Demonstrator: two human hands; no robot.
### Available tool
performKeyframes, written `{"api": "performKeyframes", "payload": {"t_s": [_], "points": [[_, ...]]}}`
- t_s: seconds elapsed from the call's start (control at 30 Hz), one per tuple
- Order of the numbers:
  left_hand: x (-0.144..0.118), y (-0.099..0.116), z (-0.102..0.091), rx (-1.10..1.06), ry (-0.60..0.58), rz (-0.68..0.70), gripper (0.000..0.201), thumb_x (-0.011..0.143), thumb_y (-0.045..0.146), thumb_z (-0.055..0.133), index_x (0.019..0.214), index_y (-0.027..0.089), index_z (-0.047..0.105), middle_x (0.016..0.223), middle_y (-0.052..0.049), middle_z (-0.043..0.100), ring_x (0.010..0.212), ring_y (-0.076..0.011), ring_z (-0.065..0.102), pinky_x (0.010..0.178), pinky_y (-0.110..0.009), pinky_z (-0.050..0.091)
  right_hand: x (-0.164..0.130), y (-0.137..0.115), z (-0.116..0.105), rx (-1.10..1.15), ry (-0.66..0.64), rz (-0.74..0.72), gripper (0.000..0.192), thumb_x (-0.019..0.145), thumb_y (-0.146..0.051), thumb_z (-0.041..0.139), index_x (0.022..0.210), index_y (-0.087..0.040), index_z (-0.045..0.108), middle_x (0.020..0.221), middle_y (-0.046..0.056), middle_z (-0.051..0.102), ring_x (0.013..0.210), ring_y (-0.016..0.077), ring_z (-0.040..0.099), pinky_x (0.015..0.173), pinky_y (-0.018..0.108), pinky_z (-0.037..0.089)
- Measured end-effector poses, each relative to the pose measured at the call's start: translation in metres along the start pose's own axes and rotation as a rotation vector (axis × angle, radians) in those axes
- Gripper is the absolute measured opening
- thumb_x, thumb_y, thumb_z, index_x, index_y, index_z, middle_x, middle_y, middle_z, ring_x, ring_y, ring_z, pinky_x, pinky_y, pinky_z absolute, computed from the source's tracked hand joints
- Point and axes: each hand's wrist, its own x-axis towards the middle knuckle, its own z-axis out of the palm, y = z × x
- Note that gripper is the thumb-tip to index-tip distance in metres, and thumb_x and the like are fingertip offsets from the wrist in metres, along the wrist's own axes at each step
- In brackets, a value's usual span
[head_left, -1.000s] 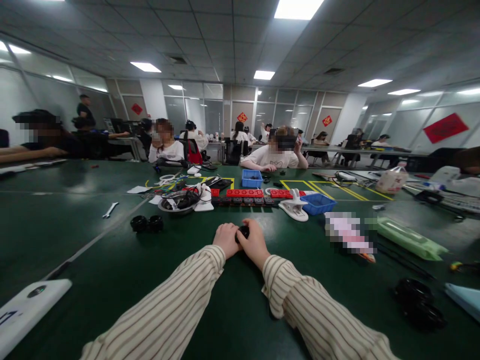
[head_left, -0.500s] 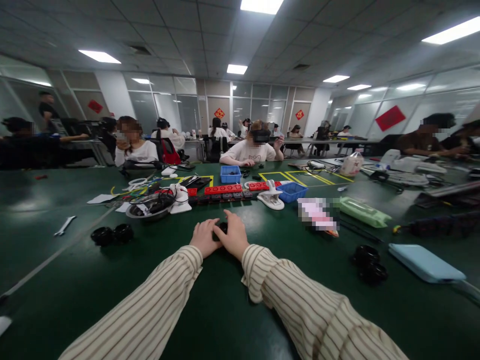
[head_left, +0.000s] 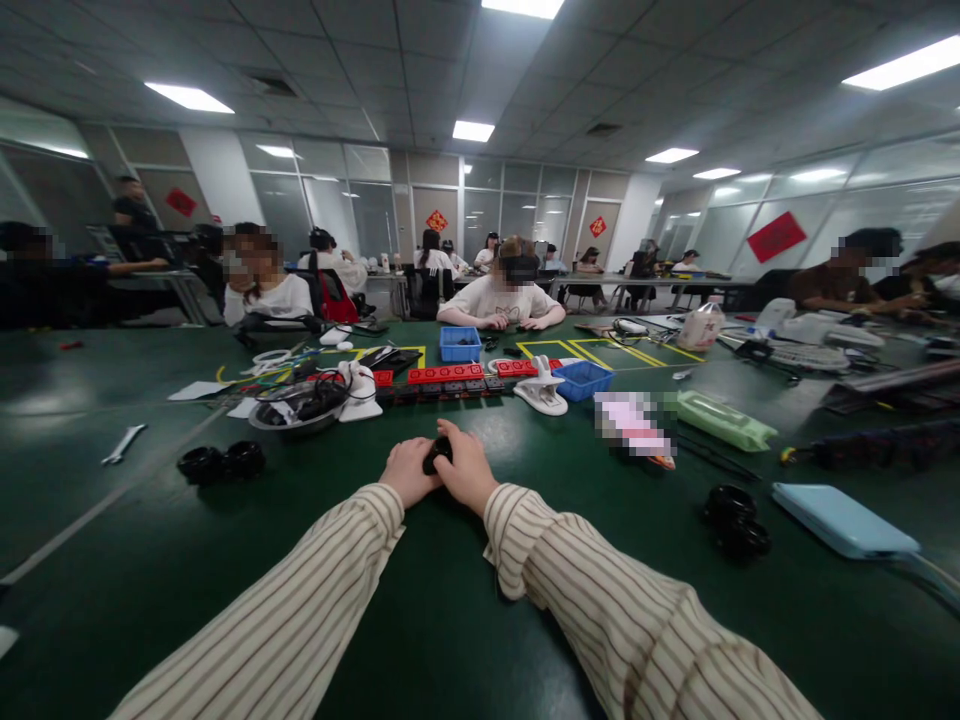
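Observation:
Both my hands close around a small glossy black round part (head_left: 438, 455) low over the green table, in the middle of the view. My left hand (head_left: 409, 472) wraps it from the left, and my right hand (head_left: 468, 468) from the right, with its thumb across the near side. Most of the part is covered by my fingers, so its kind cannot be made out. A pair of glossy black round parts (head_left: 222, 463) lies to the left of my hands. Another two black round parts (head_left: 736, 522) sit to the right.
Ahead lie red socket strips (head_left: 456, 374), a metal bowl of cables (head_left: 300, 408), a white clamp (head_left: 541, 390) and blue bins (head_left: 460, 344). A wrench (head_left: 124, 445) is far left; a light blue case (head_left: 844, 520) and green package (head_left: 720, 420) are right. A person (head_left: 506, 295) sits opposite.
My hands have shifted slightly around the black part, and more of it shows between them. The person opposite has lowered a raised hand to the table.

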Motion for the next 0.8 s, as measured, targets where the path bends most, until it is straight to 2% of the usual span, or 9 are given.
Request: {"api": "performKeyframes", "payload": {"t_s": [0.07,0.13,0.3,0.4,0.47,0.53,0.63,0.73,0.8], "points": [[-0.001,0.002,-0.001,0.005,0.004,-0.044,0.057,0.066,0.033,0.058,0.119,0.017,0.046,0.121,-0.009,0.052,0.112,-0.0263,0.046,0.097,-0.041,0.032,-0.001,0.0,0.0,-0.033,-0.012,0.034,0.053,0.075,-0.017,0.048,0.127,-0.015,0.039,0.113,0.01,0.056,0.108,0.0219,0.047,0.103,0.046,0.022],[-0.002,0.004,-0.001,0.01,0.012,-0.081,0.062,0.065,0.036,0.059,0.122,0.017,0.042,0.123,-0.01,0.05,0.114,-0.0271,0.044,0.1,-0.044,0.028,-0.001,0.0,0.0,-0.042,0.017,0.047,0.052,0.077,-0.022,0.05,0.128,-0.014,0.038,0.114,0.01,0.055,0.109,0.0225,0.046,0.102,0.046,0.023],[-0.005,0.012,-0.005,0.057,0.043,-0.1,0.051,0.065,0.038,0.059,0.111,0.017,0.05,0.114,-0.009,0.054,0.11,-0.0269,0.047,0.103,-0.046,0.023,-0.001,0.0,0.001,-0.085,0.112,0.043,0.044,0.075,-0.034,0.058,0.112,-0.014,0.049,0.105,0.009,0.054,0.099,0.0222,0.049,0.09,0.038,0.037],[-0.005,0.013,-0.006,0.097,0.045,-0.088,0.04,0.065,0.035,0.059,0.101,0.017,0.055,0.105,-0.01,0.057,0.103,-0.027,0.051,0.099,-0.043,0.029,-0.001,0.0,0.001,-0.1,0.107,0.064,0.029,0.073,-0.034,0.06,0.094,-0.016,0.054,0.094,0.006,0.054,0.092,0.0205,0.05,0.084,0.036,0.04],[-0.003,0.01,-0.005,0.093,0.045,-0.065,0.036,0.065,0.033,0.059,0.097,0.016,0.057,0.1,-0.01,0.059,0.098,-0.0271,0.053,0.094,-0.041,0.034,0.0,0.0,0.001,-0.07,0.098,0.035,0.023,0.073,-0.029,0.06,0.091,-0.017,0.055,0.092,0.005,0.054,0.09,0.0194,0.051,0.083,0.035,0.04],[0.0,0.003,-0.003,0.038,0.038,-0.018,0.034,0.065,0.031,0.061,0.095,0.016,0.058,0.098,-0.009,0.06,0.096,-0.0261,0.054,0.09,-0.038,0.039,0.0,-0.001,0.0,-0.019,0.079,-0.02,0.021,0.072,-0.022,0.058,0.093,-0.017,0.056,0.094,0.005,0.056,0.092,0.0189,0.051,0.085,0.034,0.04],[0.003,-0.006,0.001,-0.089,0.002,0.051,0.035,0.064,0.029,0.063,0.096,0.018,0.058,0.103,-0.007,0.06,0.099,-0.0241,0.054,0.088,-0.033,0.042,0.0,-0.001,-0.001,0.041,0.043,-0.065,0.032,0.072,-0.014,0.053,0.104,-0.017,0.054,0.1,0.006,0.058,0.096,0.0188,0.052,0.09,0.035,0.038],[0.003,-0.007,0.002,-0.134,-0.002,0.049,0.055,0.062,0.032,0.066,0.113,0.019,0.051,0.112,-0.007,0.057,0.105,-0.0253,0.052,0.092,-0.036,0.04,-0.001,-0.002,-0.002,0.016,0.045,-0.05,0.044,0.073,-0.014,0.051,0.116,-0.015,0.049,0.108,0.007,0.057,0.102,0.0202,0.05,0.098,0.04,0.031],[0.001,-0.004,0.0,-0.112,0.016,0.012,0.066,0.061,0.035,0.066,0.121,0.019,0.043,0.118,-0.009,0.054,0.109,-0.0267,0.05,0.095,-0.039,0.036,-0.002,-0.003,-0.003,-0.017,0.08,-0.023,0.043,0.074,-0.018,0.052,0.117,-0.014,0.048,0.109,0.008,0.057,0.103,0.0212,0.049,0.098,0.042,0.03]]}}
